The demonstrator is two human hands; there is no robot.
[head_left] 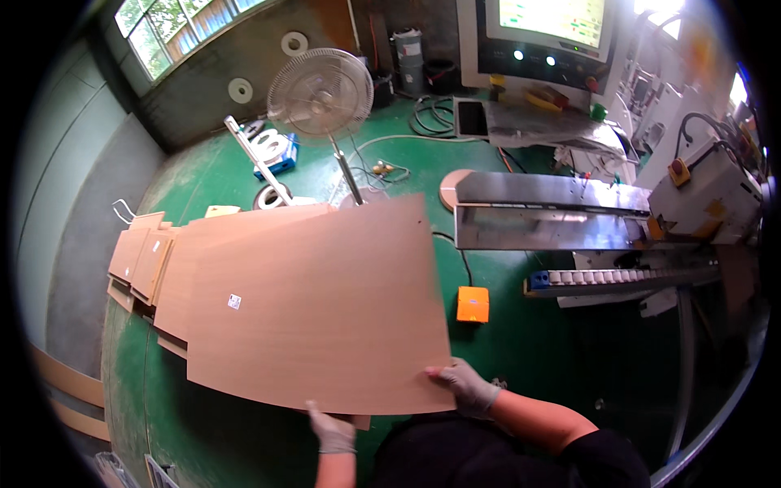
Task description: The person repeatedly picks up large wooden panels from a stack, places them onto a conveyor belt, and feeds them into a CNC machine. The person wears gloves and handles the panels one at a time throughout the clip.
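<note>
A large flat wood-coloured board with a small white printed label spreads out in front of me. My right hand, in a pale glove, grips its right edge near the close corner, thumb on top and the other fingers hidden beneath. At the near edge, my left hand, gloved too, is closed on the board, with most of its fingers out of sight underneath. More boards of the same colour lie below and behind it at the left, partly covered.
A standing fan rises beyond the board. To the right are a machine with a steel bed, a roller rail and a lit screen. An orange foot-pedal-like box sits on the green floor, with hoses farther back.
</note>
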